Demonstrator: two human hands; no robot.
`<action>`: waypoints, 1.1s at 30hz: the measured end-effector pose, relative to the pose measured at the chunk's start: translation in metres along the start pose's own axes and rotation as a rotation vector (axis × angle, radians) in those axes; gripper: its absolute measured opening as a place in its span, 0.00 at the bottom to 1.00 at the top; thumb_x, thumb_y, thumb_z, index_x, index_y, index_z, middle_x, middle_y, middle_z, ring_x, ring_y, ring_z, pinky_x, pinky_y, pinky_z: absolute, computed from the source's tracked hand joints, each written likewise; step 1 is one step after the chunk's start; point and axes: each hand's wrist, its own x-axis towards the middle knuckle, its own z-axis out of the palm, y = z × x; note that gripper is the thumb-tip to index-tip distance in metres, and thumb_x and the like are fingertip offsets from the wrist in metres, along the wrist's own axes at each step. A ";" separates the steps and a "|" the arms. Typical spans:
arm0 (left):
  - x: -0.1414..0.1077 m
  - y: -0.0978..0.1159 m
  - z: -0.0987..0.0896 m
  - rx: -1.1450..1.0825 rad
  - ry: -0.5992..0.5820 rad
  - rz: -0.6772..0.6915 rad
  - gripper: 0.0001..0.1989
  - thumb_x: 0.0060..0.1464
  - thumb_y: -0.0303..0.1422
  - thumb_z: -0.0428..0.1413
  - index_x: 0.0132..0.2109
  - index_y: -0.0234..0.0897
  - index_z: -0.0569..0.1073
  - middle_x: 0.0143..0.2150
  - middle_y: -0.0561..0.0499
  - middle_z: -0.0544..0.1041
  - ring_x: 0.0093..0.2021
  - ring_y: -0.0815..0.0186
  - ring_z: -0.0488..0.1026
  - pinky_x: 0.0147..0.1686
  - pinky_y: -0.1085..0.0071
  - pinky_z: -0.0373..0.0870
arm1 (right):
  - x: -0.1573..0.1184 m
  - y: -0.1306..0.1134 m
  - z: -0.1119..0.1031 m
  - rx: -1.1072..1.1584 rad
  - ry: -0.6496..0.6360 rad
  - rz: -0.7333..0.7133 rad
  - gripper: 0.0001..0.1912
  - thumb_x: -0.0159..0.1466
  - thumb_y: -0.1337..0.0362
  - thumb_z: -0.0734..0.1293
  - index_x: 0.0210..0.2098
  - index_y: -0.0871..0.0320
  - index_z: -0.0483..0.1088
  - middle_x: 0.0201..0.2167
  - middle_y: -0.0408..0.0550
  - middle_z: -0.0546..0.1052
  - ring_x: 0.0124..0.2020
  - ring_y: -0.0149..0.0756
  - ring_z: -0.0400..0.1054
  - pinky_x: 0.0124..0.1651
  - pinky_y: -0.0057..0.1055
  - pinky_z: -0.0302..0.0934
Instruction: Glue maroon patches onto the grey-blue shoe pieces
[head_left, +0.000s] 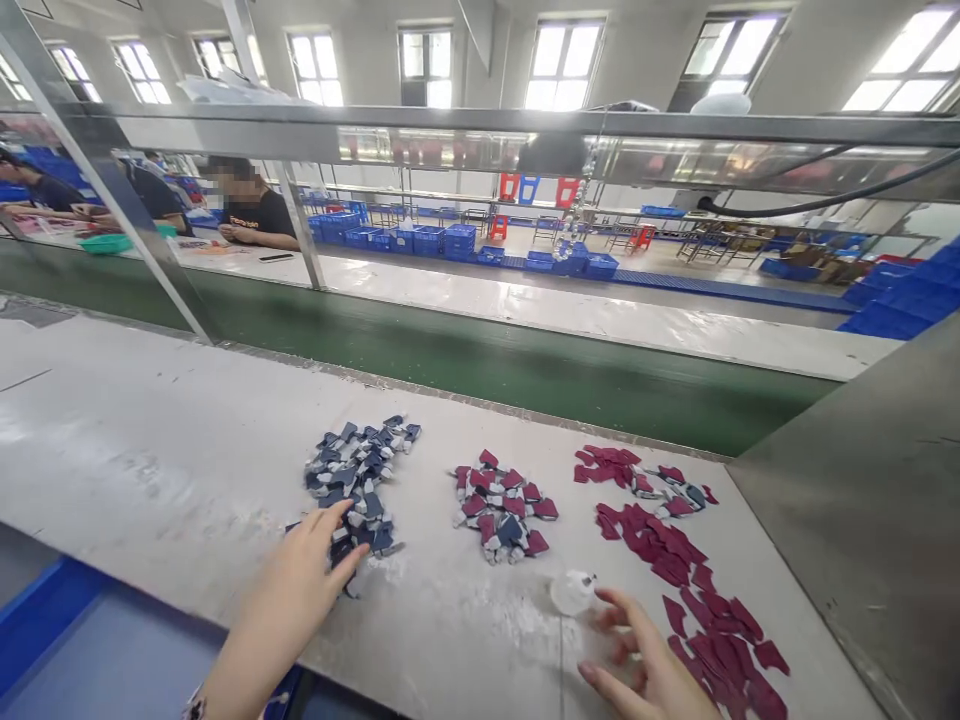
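Observation:
My left hand (311, 555) reaches over the near end of a pile of dark blue and grey-white pieces (349, 470). Its thumb and fingers are apart, and it covers part of that pile. My right hand (649, 655) is open, fingers spread and slightly curled, just beside a small white round bottle-like thing (571, 593) with a dark tip. Between the hands, farther back, lies a pile of maroon and white pieces (502, 505) with a few blue ones. Flat maroon pieces (649, 540) are scattered in heaps along the right.
A metal panel (862, 500) bounds the worktable (187, 440) on the right. Behind runs a green conveyor belt (450, 345). A metal post (142, 200) rises at left, below an overhead rail (480, 130). A blue bin (75, 630) sits below the front edge. Several people work across the belt.

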 end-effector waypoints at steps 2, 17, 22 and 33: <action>0.008 -0.010 0.018 0.031 -0.051 0.032 0.26 0.58 0.33 0.53 0.64 0.37 0.66 0.56 0.40 0.74 0.56 0.48 0.72 0.54 0.53 0.71 | 0.011 -0.001 0.018 0.081 -0.010 0.064 0.29 0.59 0.53 0.70 0.59 0.51 0.66 0.48 0.53 0.78 0.39 0.46 0.76 0.42 0.39 0.73; 0.041 -0.002 -0.008 0.079 -0.380 0.195 0.10 0.51 0.26 0.55 0.40 0.41 0.76 0.41 0.48 0.78 0.40 0.55 0.77 0.37 0.67 0.69 | 0.018 -0.033 0.000 0.534 -0.238 0.188 0.26 0.64 0.40 0.63 0.56 0.46 0.65 0.24 0.40 0.72 0.29 0.42 0.67 0.38 0.39 0.64; 0.030 0.039 -0.014 -0.340 -0.349 0.149 0.12 0.55 0.40 0.62 0.45 0.41 0.78 0.44 0.47 0.78 0.41 0.57 0.78 0.39 0.68 0.75 | 0.012 -0.034 -0.021 0.746 -0.143 0.190 0.29 0.47 0.42 0.78 0.43 0.52 0.77 0.32 0.46 0.75 0.31 0.41 0.69 0.33 0.34 0.63; -0.009 0.120 0.071 -1.218 -1.034 0.026 0.21 0.46 0.29 0.71 0.47 0.39 0.74 0.53 0.45 0.78 0.44 0.66 0.76 0.39 0.74 0.74 | -0.009 -0.045 -0.033 0.865 -0.216 0.069 0.26 0.52 0.43 0.76 0.43 0.50 0.69 0.24 0.42 0.75 0.20 0.32 0.67 0.22 0.27 0.58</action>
